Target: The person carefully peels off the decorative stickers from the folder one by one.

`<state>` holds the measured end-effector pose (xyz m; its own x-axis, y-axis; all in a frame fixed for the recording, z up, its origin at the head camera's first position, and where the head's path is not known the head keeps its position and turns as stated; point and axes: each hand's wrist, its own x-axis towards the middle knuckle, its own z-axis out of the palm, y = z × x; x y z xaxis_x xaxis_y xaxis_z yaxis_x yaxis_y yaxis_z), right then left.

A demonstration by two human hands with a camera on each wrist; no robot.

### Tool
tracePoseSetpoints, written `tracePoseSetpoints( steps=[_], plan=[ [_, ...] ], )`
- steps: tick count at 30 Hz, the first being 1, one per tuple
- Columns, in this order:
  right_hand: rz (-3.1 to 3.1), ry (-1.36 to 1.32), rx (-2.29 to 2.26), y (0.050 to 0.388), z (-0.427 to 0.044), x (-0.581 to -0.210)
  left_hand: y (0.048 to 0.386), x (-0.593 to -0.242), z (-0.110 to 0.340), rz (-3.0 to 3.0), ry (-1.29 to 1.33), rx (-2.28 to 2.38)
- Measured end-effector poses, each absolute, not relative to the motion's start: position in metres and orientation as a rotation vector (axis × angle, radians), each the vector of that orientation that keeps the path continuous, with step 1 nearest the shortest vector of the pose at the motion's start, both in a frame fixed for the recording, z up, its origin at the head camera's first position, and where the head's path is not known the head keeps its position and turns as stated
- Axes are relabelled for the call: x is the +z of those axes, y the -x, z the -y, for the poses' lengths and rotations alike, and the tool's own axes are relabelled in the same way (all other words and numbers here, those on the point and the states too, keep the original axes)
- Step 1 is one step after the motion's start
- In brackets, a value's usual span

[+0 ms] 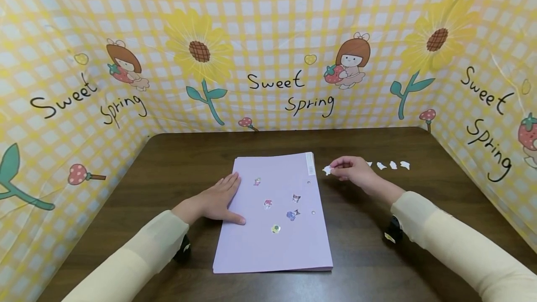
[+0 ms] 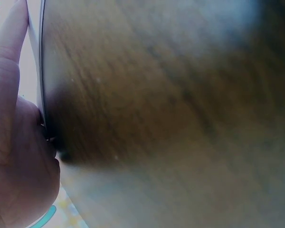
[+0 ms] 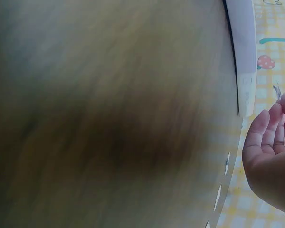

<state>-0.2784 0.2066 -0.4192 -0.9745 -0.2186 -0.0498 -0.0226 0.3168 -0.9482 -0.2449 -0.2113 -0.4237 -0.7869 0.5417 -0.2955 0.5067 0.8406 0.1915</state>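
Observation:
A pale purple folder [image 1: 260,250] lies flat on the table, with several small cartoon stickers [image 1: 267,204] scattered over its cover. My left hand [image 1: 216,199] rests on the folder's left edge, fingers straight and thumb spread across the cover. Just past the folder's upper right side, my right hand [image 1: 354,171] pinches a small white cutout sticker [image 1: 327,170] between thumb and fingertips, above the table. In the right wrist view the sticker [image 3: 278,91] shows nearly edge-on at the fingertips. Its printed face cannot be made out.
Several more white cutouts [image 1: 393,165] lie in a row on the dark wooden table [image 1: 180,153], right of and partly behind my right hand. A white label strip [image 1: 310,164] runs down the folder's upper right edge. Yellow checked cloth [image 1: 268,36] walls the table's back and sides.

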Motion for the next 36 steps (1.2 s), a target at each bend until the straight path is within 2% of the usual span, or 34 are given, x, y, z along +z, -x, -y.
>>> tracePoseSetpoints(
  steps=[14, 36],
  plan=[
    [-2.466, 0.178, -1.617, 0.270, -0.232, -0.425, 0.245, -0.425, 0.212, -2.688, -0.804, 0.157],
    [-2.601, 0.157, -1.574, 0.268, -0.230, -0.437, 0.243, -0.422, 0.210, -2.685, -0.815, 0.167]
  ],
)
